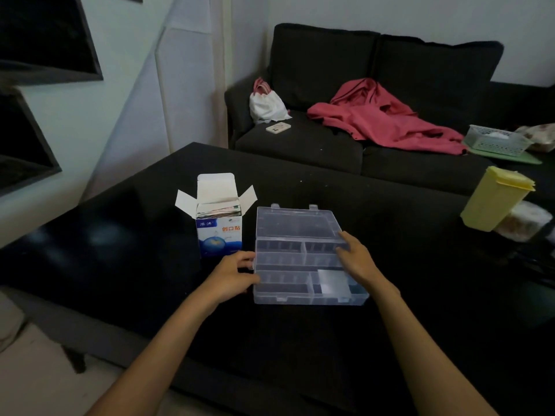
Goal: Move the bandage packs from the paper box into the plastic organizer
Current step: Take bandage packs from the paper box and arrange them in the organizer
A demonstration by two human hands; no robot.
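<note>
A clear plastic organizer (288,283) lies on the black table (300,340), its lid (295,222) folded back flat behind it and its divided compartments showing. My left hand (232,273) grips the organizer's left edge. My right hand (357,259) holds its right edge, fingers over the rim. Just left of it stands a white and blue paper box (219,235) with its top flaps open. Bandage packs (219,209) stand packed upright inside the box.
A yellow lidded container (495,198) stands at the table's right edge beside a patterned jar (524,222). Behind the table is a dark sofa (330,139) with a red garment (387,117), a white bag (267,105), a phone (278,127) and a pale basket (497,141).
</note>
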